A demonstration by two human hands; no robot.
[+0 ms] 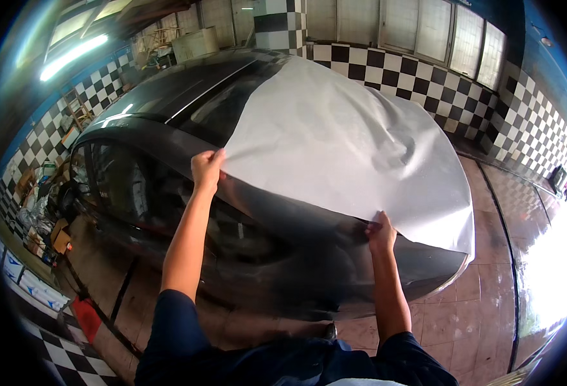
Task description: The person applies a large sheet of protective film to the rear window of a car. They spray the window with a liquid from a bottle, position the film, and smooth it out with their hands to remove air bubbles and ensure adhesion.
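Observation:
A large silvery-white sheet [335, 135] lies over one end of a dark grey car [283, 264], with creases toward its right side. My left hand [206, 170] is closed on the sheet's near left corner, beside the car's side windows. Farther right, my right hand [381, 233] pinches the near edge of the same sheet, just above the car's body. Between the two hands the edge runs fairly straight across the bodywork. The sheet's right end hangs past the car's rounded corner.
Black-and-white checkered walls [418, 83] stand behind and at the sides. Cardboard and plastic clutter [39, 212] sits at the left, near a wooden ladder [74, 109]. Brown tiles [450, 321] cover the floor. Bright light enters at the right.

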